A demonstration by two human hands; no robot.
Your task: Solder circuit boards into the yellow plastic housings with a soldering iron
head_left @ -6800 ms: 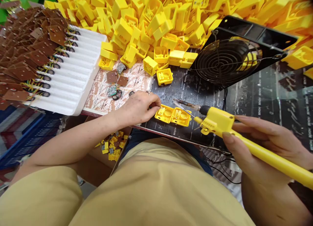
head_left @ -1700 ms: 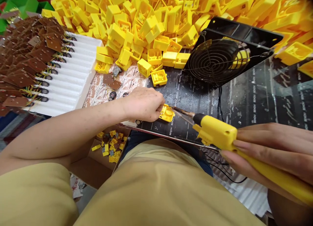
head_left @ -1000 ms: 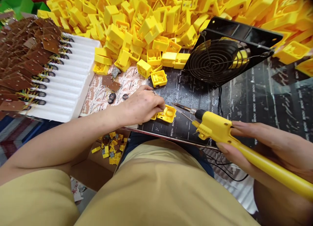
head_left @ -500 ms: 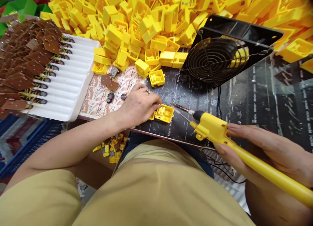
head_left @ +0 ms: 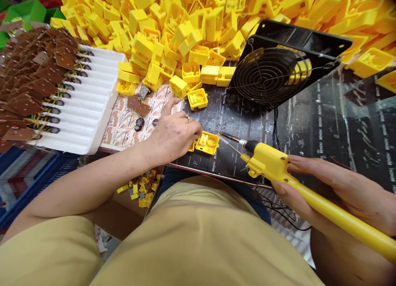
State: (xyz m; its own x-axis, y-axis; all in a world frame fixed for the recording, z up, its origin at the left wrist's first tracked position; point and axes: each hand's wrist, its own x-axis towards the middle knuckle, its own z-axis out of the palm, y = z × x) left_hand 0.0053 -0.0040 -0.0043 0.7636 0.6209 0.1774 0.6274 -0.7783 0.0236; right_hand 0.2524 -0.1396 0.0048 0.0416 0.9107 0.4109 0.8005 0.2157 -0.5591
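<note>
My left hand (head_left: 176,133) rests on the bench with its fingers curled at the left edge of a small open yellow plastic case (head_left: 208,143), one finger lifted away. The fingertips are partly hidden, but they appear to pinch the case's edge. A second yellow part peeks out beneath the hand. My right hand (head_left: 328,183) is closed around a yellow soldering gun (head_left: 270,160) with a thin feed tube below its barrel. Its tip points left, just above and right of the case, apart from it. Another yellow case (head_left: 197,99) lies beyond my left hand.
A black fan (head_left: 266,73) stands behind the iron, its cable running down the bench. Yellow cases (head_left: 173,34) are heaped at the back. Brown circuit boards (head_left: 34,75) with wired round parts lie on a white ridged tray (head_left: 95,96) at left. Loose round black parts (head_left: 139,124) sit nearby.
One finger of my left hand has lifted and stretched away from the others. The view has shifted slightly; the soldering gun stays almost where it was.
</note>
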